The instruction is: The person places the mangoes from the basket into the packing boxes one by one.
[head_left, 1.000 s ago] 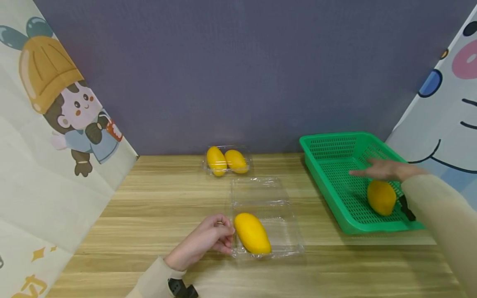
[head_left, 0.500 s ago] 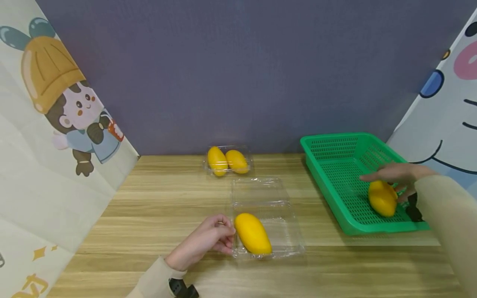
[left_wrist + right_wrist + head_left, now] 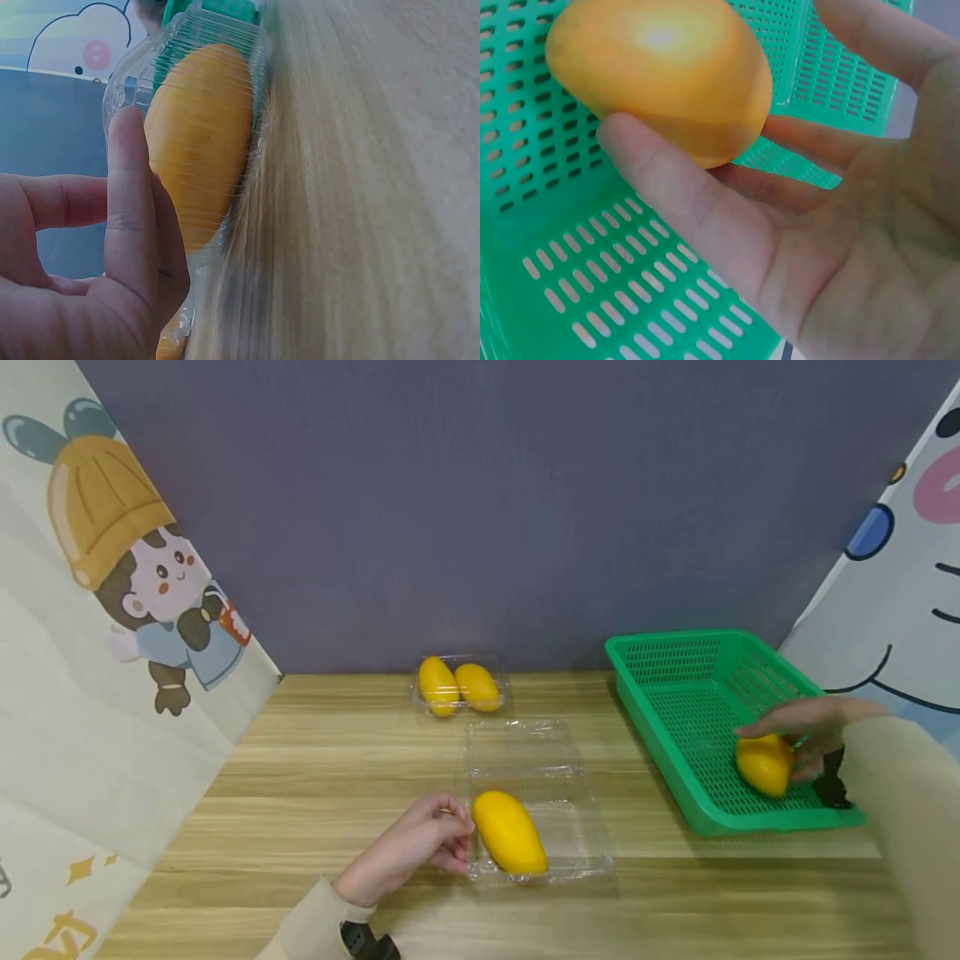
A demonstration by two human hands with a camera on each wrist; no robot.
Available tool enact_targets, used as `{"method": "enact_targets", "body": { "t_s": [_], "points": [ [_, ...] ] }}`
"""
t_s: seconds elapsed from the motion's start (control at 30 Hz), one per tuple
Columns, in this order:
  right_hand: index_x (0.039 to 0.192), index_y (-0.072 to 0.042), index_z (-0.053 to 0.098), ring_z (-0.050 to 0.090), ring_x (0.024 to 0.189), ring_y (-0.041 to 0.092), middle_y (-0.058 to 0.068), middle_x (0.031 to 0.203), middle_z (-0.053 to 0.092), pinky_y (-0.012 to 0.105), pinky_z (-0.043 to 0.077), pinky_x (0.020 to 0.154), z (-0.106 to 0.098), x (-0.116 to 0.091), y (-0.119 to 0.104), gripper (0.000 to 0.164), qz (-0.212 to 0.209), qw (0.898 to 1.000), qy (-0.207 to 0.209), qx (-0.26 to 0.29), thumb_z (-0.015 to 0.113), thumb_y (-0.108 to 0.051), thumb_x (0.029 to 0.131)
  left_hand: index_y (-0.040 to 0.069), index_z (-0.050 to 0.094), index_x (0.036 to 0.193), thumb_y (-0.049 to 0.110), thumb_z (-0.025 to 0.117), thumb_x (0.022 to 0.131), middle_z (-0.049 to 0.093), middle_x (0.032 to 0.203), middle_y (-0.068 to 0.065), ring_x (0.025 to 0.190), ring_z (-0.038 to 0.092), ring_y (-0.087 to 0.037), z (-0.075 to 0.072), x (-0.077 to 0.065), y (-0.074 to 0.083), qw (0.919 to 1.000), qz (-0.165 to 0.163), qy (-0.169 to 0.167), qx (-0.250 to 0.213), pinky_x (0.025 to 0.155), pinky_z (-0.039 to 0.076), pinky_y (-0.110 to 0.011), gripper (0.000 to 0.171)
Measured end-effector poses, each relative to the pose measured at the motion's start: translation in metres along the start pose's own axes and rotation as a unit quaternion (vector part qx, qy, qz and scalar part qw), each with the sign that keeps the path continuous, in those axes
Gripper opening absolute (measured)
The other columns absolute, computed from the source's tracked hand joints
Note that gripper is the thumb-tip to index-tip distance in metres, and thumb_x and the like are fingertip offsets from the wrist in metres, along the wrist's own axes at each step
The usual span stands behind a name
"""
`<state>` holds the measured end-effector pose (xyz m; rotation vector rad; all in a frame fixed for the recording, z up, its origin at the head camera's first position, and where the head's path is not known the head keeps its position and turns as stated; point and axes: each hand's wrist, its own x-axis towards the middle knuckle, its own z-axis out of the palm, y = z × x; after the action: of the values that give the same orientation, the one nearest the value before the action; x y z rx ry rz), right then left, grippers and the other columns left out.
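In the head view, my left hand is at the left edge of a clear plastic clamshell box, its fingertips pinching the rim. The lid lies folded back. One yellow mango lies in the left half of the box; the left wrist view shows that mango through the ribbed clear wall. My right hand reaches into a green basket and holds another mango. In the right wrist view, fingers lie along both sides of this mango; part of their contact is hidden.
Behind the open box, a second clear box holds two mangoes near the back wall. The basket's raised rim stands at the right of the wooden table. Printed cartoon panels flank both sides.
My right hand has lowered in the basket and come round the mango, which has turned and shifted slightly left. The left hand has stayed at the box edge.
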<state>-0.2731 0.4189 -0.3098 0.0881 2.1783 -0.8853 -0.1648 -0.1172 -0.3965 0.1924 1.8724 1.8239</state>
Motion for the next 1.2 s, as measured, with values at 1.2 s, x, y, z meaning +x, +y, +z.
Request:
{"method": "enact_targets", "body": {
  "t_s": [1.2],
  "points": [
    [0.155,0.010,-0.013,0.039,0.133,0.052,0.042,0.148,0.020,0.048,0.058,0.095,0.037,0.053,-0.022,0.105,-0.096,0.989,0.075,0.086,0.063,-0.036,0.100,0.000,0.052,0.101,0.008,0.061,0.095,0.058,0.080,-0.011,0.068,0.060,-0.017,0.001,0.000,0.000,0.9999,0.001,0.003,-0.011,0.066,0.063,-0.033,0.014]
  ]
}}
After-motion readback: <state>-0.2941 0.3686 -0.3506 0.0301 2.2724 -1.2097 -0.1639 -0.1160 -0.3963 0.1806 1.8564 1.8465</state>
